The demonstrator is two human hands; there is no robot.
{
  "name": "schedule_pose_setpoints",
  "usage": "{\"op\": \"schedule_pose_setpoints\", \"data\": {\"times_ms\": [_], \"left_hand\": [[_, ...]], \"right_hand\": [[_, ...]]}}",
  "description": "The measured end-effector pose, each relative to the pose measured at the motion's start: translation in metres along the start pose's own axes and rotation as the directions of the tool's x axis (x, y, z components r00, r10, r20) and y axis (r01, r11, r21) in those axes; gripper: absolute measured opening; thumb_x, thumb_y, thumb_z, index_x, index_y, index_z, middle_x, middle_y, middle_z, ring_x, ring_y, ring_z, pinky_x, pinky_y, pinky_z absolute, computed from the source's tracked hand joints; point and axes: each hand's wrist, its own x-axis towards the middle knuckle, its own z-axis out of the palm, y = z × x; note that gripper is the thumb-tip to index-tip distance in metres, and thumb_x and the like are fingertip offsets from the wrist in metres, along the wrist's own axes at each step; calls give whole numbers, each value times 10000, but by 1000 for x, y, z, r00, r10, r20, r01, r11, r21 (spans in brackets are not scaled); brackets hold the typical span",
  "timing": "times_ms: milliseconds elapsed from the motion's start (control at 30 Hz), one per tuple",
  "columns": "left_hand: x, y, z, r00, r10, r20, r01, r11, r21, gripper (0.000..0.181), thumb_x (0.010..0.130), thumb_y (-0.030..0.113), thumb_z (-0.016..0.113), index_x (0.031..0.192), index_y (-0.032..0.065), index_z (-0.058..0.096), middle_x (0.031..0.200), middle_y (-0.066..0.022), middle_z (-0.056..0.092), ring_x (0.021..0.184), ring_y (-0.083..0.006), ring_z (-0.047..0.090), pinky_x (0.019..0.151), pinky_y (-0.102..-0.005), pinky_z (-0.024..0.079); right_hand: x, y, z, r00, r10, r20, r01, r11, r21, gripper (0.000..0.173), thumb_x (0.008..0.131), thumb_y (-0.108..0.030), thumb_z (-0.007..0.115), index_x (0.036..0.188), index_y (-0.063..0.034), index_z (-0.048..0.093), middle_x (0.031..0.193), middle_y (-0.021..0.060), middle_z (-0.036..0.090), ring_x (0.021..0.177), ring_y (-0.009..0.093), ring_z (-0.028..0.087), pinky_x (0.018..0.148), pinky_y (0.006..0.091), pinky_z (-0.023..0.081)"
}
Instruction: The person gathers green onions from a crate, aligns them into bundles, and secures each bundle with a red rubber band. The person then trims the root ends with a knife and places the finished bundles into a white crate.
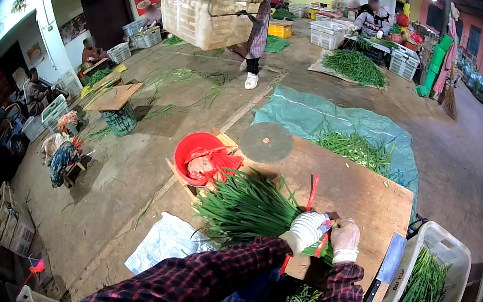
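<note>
A large bunch of long green leaves, like garlic chives, (252, 208) lies across the wooden board (357, 186), leaf ends to the left. My left hand (308, 229), in a striped glove, is closed on a red tie strip (322, 243) around the bunch's right part. Against it, my gloved right hand (344, 237) also has its fingers closed at the strip; what exactly they pinch is hidden. Another red strip (313, 191) lies on the board beyond the bunch. A cleaver (387, 264) rests at the board's right edge, its black handle towards me.
A red bucket (183, 154) with red strips stands left of the board. At the right is a white plastic crate (458, 255) of greens. Trimmings lie on a green sheet (343, 116) beyond. Farther off, a person (258, 28) carries a large crate (207, 16); other people sit around.
</note>
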Motion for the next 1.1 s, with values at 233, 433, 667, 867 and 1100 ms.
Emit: {"op": "schedule_pose_setpoints", "data": {"times_ms": [233,433,667,867,1100], "left_hand": [[1,-11,3,996,82,21,-81,996,-21,168,824,194,607,888,39,622,777,-199,614,722,-389,586,666,-457,473],[26,-12,12,997,39,71,-44,997,66,195,837,208,566,874,24,620,772,-205,625,729,-386,603,655,-456,480],[23,14,-8,968,159,195,-215,927,308,124,809,153,572,830,56,646,727,-152,638,756,-323,621,703,-419,480],[32,41,3,792,516,327,-607,604,517,138,794,155,528,773,113,658,687,-44,617,706,-228,599,730,-353,438],[13,22,-29,454,744,490,-864,234,445,173,755,171,521,618,109,607,571,-32,526,550,-202,483,549,-362,307]], "right_hand": [[10,11,6,984,36,174,-22,996,-81,145,696,-189,673,801,-102,725,816,170,654,794,353,630,728,414,507],[35,12,8,974,76,215,-44,988,-151,155,697,-135,629,811,-91,724,841,169,665,821,346,639,757,408,507],[39,44,19,941,126,315,-115,992,-52,168,709,-80,625,846,-44,715,837,222,656,834,335,658,770,375,505],[56,233,85,628,237,741,-767,26,641,94,754,32,583,816,23,654,767,73,671,661,271,610,620,397,491],[81,83,24,498,-108,861,-65,985,161,182,670,-86,695,834,-7,709,752,154,683,650,210,635,620,352,508]]}}
